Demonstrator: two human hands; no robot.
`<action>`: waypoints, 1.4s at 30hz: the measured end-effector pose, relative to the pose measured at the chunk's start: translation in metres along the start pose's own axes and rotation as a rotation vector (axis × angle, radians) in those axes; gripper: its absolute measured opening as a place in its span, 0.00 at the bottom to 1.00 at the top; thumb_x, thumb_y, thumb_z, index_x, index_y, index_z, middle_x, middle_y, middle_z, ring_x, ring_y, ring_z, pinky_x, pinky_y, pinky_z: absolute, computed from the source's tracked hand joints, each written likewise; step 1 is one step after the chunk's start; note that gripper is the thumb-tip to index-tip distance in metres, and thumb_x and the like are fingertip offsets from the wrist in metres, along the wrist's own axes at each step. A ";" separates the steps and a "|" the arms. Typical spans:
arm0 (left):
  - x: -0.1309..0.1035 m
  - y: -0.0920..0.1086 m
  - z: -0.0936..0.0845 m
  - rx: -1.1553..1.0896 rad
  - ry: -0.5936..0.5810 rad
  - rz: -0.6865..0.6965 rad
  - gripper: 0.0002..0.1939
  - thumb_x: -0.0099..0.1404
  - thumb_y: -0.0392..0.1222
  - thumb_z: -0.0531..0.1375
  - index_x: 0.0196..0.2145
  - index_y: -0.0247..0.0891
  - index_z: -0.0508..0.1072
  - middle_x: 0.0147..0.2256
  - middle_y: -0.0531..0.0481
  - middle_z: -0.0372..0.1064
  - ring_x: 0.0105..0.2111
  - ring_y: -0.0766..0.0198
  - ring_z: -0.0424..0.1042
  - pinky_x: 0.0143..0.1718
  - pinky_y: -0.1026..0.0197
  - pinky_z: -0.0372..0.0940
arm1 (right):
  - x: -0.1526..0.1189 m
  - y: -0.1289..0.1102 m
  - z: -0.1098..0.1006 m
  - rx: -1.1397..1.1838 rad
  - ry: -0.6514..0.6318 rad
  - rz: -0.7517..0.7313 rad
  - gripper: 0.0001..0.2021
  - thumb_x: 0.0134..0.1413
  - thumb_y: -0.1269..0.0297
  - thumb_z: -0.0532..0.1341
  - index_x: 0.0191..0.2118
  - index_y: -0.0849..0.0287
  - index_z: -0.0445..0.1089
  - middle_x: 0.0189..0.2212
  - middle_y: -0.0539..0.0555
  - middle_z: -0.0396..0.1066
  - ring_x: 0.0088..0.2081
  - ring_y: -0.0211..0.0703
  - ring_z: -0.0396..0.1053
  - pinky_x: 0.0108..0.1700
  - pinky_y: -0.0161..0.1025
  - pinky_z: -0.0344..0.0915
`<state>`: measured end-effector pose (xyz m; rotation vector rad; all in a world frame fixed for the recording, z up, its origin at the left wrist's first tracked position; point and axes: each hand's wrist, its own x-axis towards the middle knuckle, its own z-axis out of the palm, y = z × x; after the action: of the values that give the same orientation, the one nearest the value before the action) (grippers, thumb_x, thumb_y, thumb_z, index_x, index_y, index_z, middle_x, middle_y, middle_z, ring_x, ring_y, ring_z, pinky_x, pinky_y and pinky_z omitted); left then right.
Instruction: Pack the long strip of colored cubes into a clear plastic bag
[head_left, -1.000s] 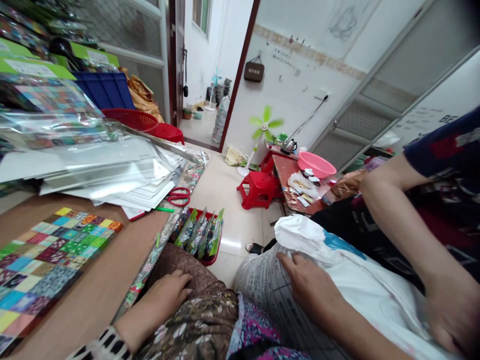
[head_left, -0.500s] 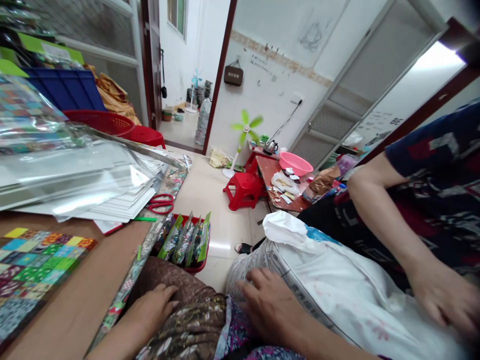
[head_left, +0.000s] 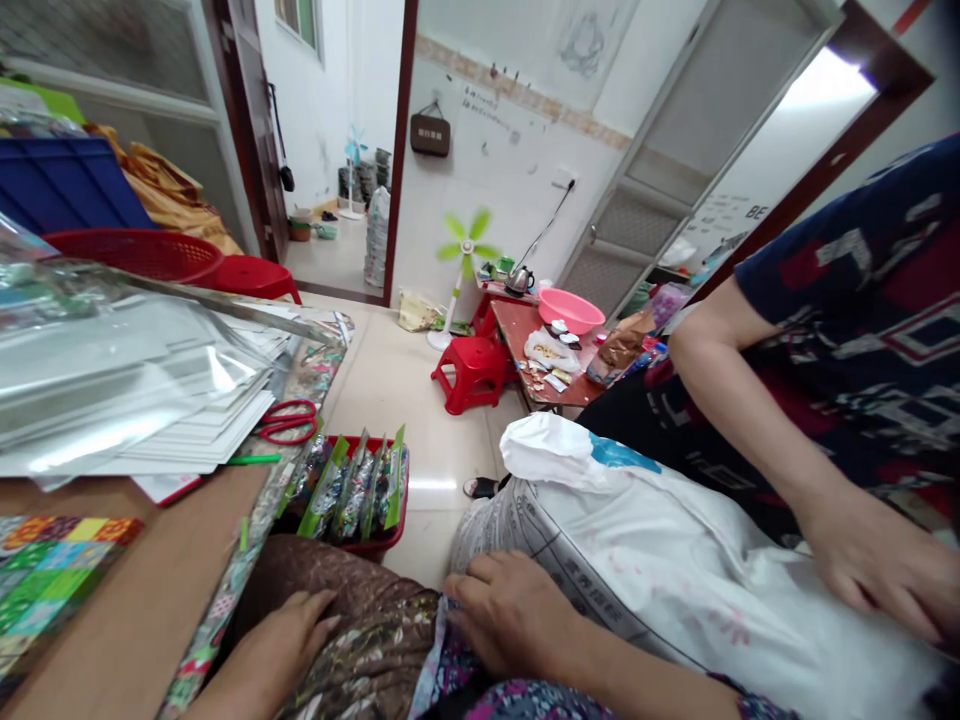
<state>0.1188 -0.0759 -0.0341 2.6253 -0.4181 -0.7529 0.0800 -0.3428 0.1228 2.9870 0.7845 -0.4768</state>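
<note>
My left hand (head_left: 289,640) rests open on the brown patterned cloth (head_left: 360,635) over my thigh, its fingers loosely stretched and empty. Across my lap lies my right hand (head_left: 506,610), fingers draped over the purple patterned fabric, with no object visible in it; the fingertips are partly hidden. A large white sack (head_left: 645,530) with printed lettering stands right beside this hand. To the left of my left hand is the brown tabletop (head_left: 142,590) with a stack of colourful squares (head_left: 52,580).
A red basket (head_left: 401,520) of packets stands by the table edge. Red scissors (head_left: 287,422) lie near white sheets (head_left: 217,430). At right, a person's arm (head_left: 757,430) reaches over the sack. Farther off are a red stool (head_left: 472,370), a fan (head_left: 466,247) and a pink basin (head_left: 570,311).
The view has turned slightly right, so the room's contents sit further left. My right hand has shifted slightly left on my lap. My left hand stays on the thigh.
</note>
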 end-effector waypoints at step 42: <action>-0.002 0.001 -0.003 0.034 0.007 -0.025 0.27 0.66 0.42 0.45 0.57 0.25 0.66 0.54 0.31 0.67 0.55 0.50 0.67 0.59 0.51 0.57 | 0.007 0.005 0.025 0.012 0.085 -0.186 0.06 0.60 0.65 0.56 0.36 0.58 0.69 0.28 0.51 0.71 0.27 0.38 0.67 0.28 0.33 0.57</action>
<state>0.1181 -0.0756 -0.0304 2.6683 -0.4007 -0.7508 0.0813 -0.3461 0.0967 2.9764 1.0767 -0.3612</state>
